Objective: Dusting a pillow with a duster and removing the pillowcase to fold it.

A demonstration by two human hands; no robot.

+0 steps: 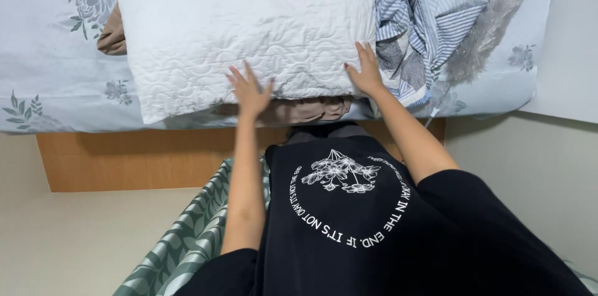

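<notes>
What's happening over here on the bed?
A person in a black printed shirt leans over a bed, both hands flat on a white quilted pillow. The left hand presses its near edge with fingers spread; the right hand rests at its near right corner. The pillow lies on a pale floral sheet, with brown cloth showing beneath it. A crumpled blue striped cloth sits just right of the pillow.

Black short-sleeved tee w/ white flower sprig inside a ring of white lettering on the chest; bare forearms below the sleeves, dark-painted nails
</notes>
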